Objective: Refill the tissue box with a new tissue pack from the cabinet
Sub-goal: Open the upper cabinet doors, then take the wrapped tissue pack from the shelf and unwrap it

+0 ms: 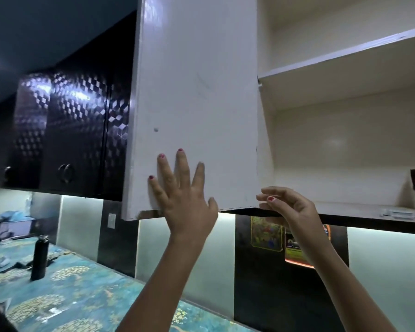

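Bare forearms, no sleeves; red-painted nails on both hands' fingers [181, 161]

Black bottle [39, 257] upright on teal patterned counter [65, 295], low and far left of the grip; bright posters [266, 232] on wall just beneath it.

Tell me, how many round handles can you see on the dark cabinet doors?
2. One round handle sits low on the middle dark door; another is at the far left. The open white door may hide more.
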`<state>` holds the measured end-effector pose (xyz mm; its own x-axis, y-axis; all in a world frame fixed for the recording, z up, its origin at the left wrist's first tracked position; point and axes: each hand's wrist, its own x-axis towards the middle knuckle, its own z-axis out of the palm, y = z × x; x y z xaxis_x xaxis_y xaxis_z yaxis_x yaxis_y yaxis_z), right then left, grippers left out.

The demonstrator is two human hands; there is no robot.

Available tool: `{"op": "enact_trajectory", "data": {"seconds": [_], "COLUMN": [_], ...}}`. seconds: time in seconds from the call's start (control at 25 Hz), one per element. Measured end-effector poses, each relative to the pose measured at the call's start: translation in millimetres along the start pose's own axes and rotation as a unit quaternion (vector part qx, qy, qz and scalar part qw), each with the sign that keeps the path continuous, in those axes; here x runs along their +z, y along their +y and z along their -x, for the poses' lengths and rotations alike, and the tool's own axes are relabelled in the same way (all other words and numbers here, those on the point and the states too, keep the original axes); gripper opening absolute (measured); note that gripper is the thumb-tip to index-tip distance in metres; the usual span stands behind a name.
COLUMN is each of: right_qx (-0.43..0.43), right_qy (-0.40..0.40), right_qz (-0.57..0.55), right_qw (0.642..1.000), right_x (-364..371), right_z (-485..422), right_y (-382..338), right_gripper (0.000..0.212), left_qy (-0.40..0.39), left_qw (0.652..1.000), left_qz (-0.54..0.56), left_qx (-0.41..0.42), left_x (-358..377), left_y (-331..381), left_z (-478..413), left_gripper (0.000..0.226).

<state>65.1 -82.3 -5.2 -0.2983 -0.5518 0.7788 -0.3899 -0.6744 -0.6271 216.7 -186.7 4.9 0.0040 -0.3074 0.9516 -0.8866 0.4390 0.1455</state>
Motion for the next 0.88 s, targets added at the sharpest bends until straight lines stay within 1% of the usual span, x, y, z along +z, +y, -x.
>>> {"op": "enact_trajectory", "data": {"seconds": [0.08,0.2,0.32,0.36,0.44,0.52,0.56,0.6,0.68,0.72,0.8,0.84,0.88], "right_qx": [-0.004,-0.015,-0.019,-0.022,-0.035,-0.047,-0.050,-0.056,-0.073,-0.082,-0.095,-0.099,-0.094], "right_qy": [-0.001,-0.001,-0.016,-0.021,-0.022,-0.004,0.013,0.040,0.105,0.140,0.216,0.253,0.287], "right_qz": [0.010,0.013,0.019,0.024,0.051,0.106,0.143,0.192,0.295,0.327,0.366,0.395,0.443], "right_qw": [1.000,1.000,1.000,0.999,0.998,0.993,0.988,0.979,0.947,0.931,0.900,0.878,0.844], "right_x": [-2.0,-2.1,-3.1,-6.5,-20.8,-49.0,-66.2,-86.1,-130.7,-154.1,-201.6,-227.0,-255.4], "right_z": [-5.1,-10.8,-10.5,-8.7,-5.1,-0.7,1.7,4.3,9.5,10.4,7.4,2.5,-4.6], "right_y": [3.8,9.4,14.2,14.7,13.8,10.6,9.2,8.7,7.3,4.3,-6.2,-10.5,-14.4], "right_gripper": [0.021,0.022,0.023,0.023,0.023,0.024,0.023,0.022,0.018,0.017,0.016,0.014,0.012], "left_qy": [-0.012,-0.020,0.000,0.012,0.049,0.117,0.126,0.104,0.023,-0.004,-0.031,-0.040,-0.050], "left_qw": [1.000,0.999,0.998,0.996,0.981,0.951,0.925,0.890,0.814,0.789,0.767,0.760,0.752], "left_qz": [0.002,0.014,0.037,0.067,0.166,0.279,0.353,0.441,0.580,0.614,0.640,0.648,0.656], "left_qx": [-0.021,-0.032,-0.050,-0.065,-0.088,-0.069,-0.056,-0.048,-0.026,-0.012,0.017,0.026,0.031], "left_x": [14.9,28.1,29.4,28.3,23.9,22.0,21.1,20.2,20.0,22.0,28.6,31.7,34.4], "left_y": [-7.3,-15.2,-9.0,-3.6,14.7,52.1,75.6,101.8,155.4,180.4,226.0,245.1,264.8], "left_z": [-7.9,-15.5,-15.4,-15.4,-13.4,-4.5,2.1,9.2,22.5,27.6,36.2,39.3,41.2], "left_gripper": [0.078,0.075,0.072,0.070,0.061,0.046,0.042,0.039,0.034,0.033,0.032,0.033,0.033]}}
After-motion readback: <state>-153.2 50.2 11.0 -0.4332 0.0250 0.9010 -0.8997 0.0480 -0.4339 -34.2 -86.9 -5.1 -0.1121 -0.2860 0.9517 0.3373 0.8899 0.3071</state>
